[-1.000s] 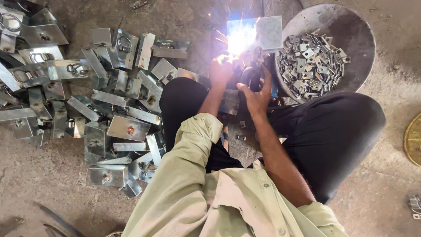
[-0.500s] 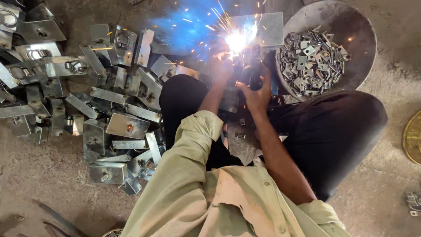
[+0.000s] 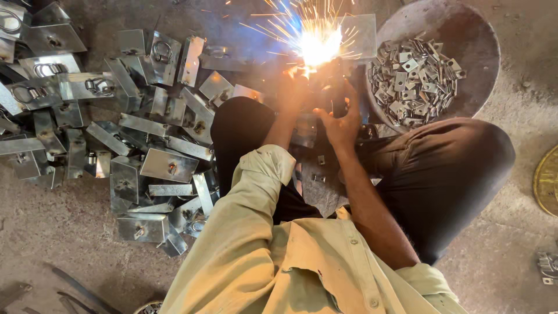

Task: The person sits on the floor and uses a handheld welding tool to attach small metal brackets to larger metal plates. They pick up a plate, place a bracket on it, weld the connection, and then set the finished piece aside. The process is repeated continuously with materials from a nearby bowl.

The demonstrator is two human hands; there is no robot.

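Both my hands reach forward between my knees toward a bright welding arc [image 3: 318, 45] that throws sparks over a flat metal plate [image 3: 360, 34]. My right hand [image 3: 342, 119] is shut around a dark welding holder [image 3: 336, 87] pointing up into the glare. My left hand [image 3: 293, 92] sits just left of it, fingers curled at the workpiece, and the glare hides what they grip. A small metal bracket [image 3: 305, 131] lies under my hands.
A heap of bent shiny metal boxes with rings [image 3: 116, 116] covers the ground at left. A round dark pan [image 3: 465, 35] at upper right holds several small metal tabs [image 3: 415, 78]. My dark-trousered knees flank my hands. A yellow round object [image 3: 547, 180] is at the right edge.
The arc has grown brighter and now throws long sparks upward and outward. My hands have stayed at the same spot.
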